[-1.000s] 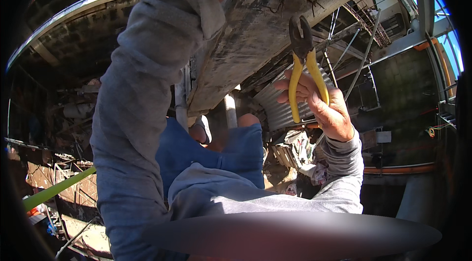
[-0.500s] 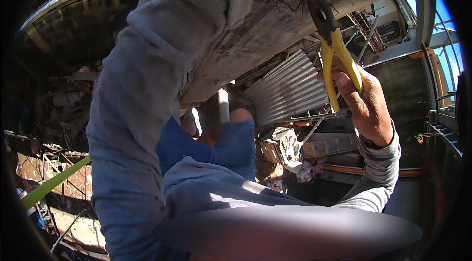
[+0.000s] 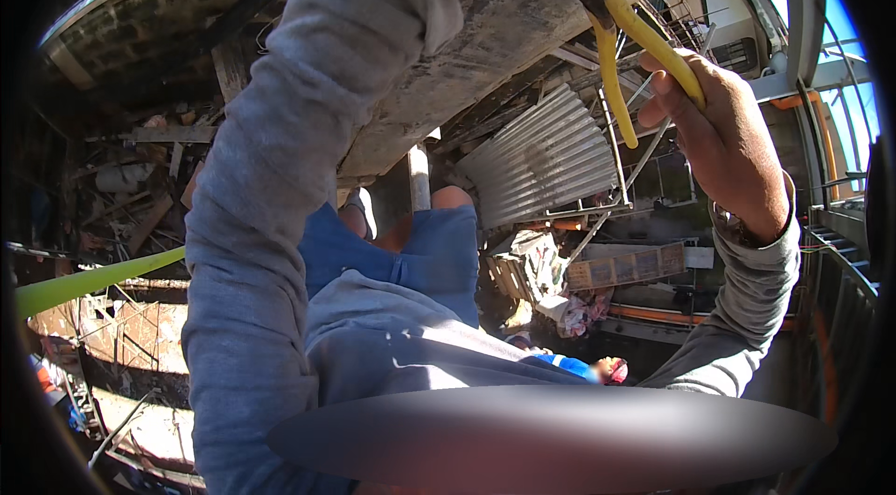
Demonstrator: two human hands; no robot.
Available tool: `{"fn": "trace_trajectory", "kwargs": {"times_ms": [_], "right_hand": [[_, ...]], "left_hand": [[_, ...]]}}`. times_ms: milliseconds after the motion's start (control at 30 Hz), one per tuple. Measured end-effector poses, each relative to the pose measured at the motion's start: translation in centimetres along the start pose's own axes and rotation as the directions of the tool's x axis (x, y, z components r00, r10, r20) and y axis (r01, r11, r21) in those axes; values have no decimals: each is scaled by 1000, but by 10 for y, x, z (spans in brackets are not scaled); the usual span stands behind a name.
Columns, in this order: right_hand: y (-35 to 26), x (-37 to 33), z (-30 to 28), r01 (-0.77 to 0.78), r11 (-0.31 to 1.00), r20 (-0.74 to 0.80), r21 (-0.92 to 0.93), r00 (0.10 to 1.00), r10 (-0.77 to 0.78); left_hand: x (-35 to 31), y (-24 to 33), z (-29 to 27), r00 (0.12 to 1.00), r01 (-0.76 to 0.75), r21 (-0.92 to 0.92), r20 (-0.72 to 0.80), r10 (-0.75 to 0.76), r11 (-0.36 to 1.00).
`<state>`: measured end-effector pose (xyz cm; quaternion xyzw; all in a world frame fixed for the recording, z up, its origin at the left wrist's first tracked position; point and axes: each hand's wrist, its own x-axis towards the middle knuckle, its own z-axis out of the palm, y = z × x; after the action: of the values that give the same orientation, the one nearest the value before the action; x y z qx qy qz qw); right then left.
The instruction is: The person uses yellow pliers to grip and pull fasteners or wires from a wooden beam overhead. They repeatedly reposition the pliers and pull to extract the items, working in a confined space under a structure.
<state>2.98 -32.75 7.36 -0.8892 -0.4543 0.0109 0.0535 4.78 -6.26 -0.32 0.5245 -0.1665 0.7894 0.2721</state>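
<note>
The right hand (image 3: pixel 728 145) grips the yellow-handled pliers (image 3: pixel 630 47), whose dark head meets the underside of the weathered concrete beam (image 3: pixel 523 24), while the left arm's grey sleeve (image 3: pixel 299 168) rises toward that beam, with corrugated metal sheets (image 3: pixel 546 164) below it.

The right hand (image 3: pixel 723 145) has risen and swung toward the upper right, carrying the yellow-handled pliers (image 3: pixel 621 38) with it — their dark head, free in the air a second ago, now sits against the underside of the concrete beam (image 3: pixel 523 19).
</note>
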Motion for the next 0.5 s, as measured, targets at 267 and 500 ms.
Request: {"fn": "trace_trajectory", "kwargs": {"times_ms": [267,500], "right_hand": [[-12,1,-3,14,997,-67,-80,998,-19],[13,-14,2,101,978,-186,-185,973,-136]], "left_hand": [[-128,154,-4,442,868,-459,543,-714,188],[-103,142,51,360,750,-615,687,-631,-242]]}}
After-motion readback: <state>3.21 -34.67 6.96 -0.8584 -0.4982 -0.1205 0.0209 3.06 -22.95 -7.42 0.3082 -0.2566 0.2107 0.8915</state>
